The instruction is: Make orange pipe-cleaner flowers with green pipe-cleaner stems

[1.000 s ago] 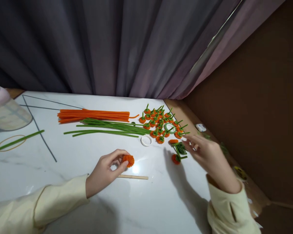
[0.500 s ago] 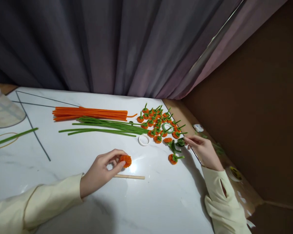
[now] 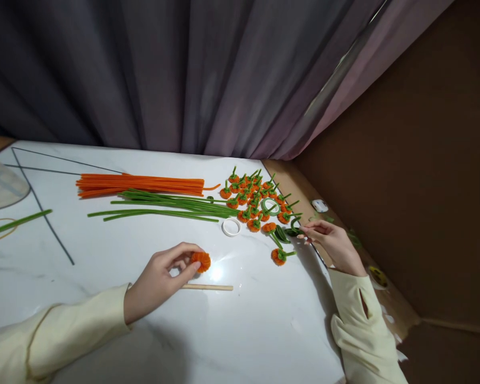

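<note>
White marble tabletop (image 3: pixel 264 330) fills the lower frame, with a dark pleated curtain (image 3: pixel 164 69) behind it and a brown wall (image 3: pixel 424 186) at the right.

Just left of centre, the left hand (image 3: pixel 160 277) pinches a fuzzy orange coil (image 3: pixel 200 261) between thumb and forefinger and holds it just above the table. A thin wooden stick (image 3: pixel 207 287) lies flat just below the coil, apart from the fingers. At right of centre, the right hand (image 3: pixel 332 242) has its fingertips closed on a curled green piece (image 3: pixel 294 228) at the table's right edge. More short green bits (image 3: pixel 280 233) lie beside it, and one orange head with a green stem (image 3: pixel 279 256) lies alone slightly lower.

Further up, a dense cluster of stemmed orange heads (image 3: pixel 256 200) lies around a green ring (image 3: pixel 269 206), with a white ring (image 3: pixel 231 226) to its lower left. Toward the upper left lie a bundle of straight orange pipe cleaners (image 3: pixel 140 184) and a spread of long green ones (image 3: pixel 164 205).

Judging by the pile, many pieces are already made. The coil in hand has no stem, and a good stock of uncut material is left.
</note>
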`<state>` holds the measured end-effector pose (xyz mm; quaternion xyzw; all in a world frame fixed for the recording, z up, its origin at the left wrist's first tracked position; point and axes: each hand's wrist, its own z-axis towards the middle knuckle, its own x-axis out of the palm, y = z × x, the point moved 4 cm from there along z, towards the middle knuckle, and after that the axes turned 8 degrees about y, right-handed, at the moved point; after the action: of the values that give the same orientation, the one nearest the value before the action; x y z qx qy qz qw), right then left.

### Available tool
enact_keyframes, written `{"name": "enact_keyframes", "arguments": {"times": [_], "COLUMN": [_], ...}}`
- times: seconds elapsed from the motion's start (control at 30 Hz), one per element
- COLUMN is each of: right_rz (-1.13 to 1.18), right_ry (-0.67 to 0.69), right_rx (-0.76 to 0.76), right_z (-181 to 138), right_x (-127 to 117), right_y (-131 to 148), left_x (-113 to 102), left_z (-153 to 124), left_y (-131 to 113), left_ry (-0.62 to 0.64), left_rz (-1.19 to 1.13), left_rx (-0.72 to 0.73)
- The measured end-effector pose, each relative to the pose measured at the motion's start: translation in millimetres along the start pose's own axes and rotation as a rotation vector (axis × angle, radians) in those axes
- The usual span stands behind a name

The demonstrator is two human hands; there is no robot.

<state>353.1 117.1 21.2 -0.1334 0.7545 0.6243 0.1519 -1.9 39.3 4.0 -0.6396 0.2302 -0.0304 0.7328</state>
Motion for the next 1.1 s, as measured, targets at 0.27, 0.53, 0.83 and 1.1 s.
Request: {"name": "enact_keyframes", "arguments": {"times": [0.27, 0.53, 0.83, 1.1], "right_rz": [-0.299, -0.414, -0.263, -0.146], "right_ry": [-0.077, -0.063, -0.076, -0.03], "right_rx": [-0.182, -0.181, -0.177, -0.242], "right_z": [2.0, 15.5, 13.9, 15.5], "right_x": [-4.1, 1.1, -0.7, 2.9], "right_y": [1.4, -12.9, -12.8, -12.6], "left_x": [-0.3, -0.2, 0.0, 0.9], "left_z": [0.6, 0.7, -0.1, -1.1], "left_y": [0.3, 0.3, 2.5, 7.4], "left_ry": [-0.006, -0.006, 0.017, 0.047], "left_rz": [0.002, 0.019, 0.03, -0.005], "left_rx": [-0.004, 0.005, 0.011, -0.011]}}
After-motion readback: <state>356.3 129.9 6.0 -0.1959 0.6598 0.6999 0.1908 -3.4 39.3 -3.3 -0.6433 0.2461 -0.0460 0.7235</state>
